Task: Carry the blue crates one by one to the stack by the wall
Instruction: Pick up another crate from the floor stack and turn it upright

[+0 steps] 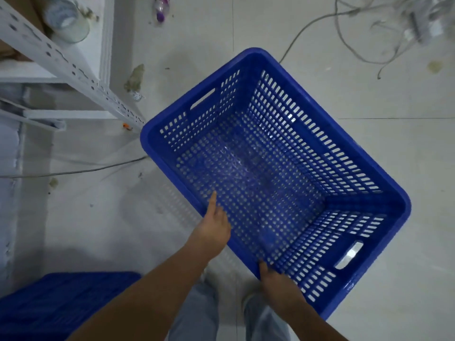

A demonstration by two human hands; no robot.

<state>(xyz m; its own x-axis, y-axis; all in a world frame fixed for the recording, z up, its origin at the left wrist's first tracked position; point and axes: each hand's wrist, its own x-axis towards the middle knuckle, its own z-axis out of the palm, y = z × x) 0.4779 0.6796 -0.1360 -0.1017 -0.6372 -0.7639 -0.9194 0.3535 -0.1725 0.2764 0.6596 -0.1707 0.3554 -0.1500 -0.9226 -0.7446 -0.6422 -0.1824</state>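
A large blue perforated crate fills the middle of the head view, empty, turned diagonally and held above the pale tiled floor. My left hand grips its near long rim, thumb over the edge. My right hand holds the same rim further right, near the corner. A handle slot shows in each short wall. At the bottom left, another blue crate sits low and blurred.
A white metal shelf post slants across the upper left, with a glass jar on a shelf behind it. Loose cables lie on the floor at the upper right, and one cable at the left. My legs are below.
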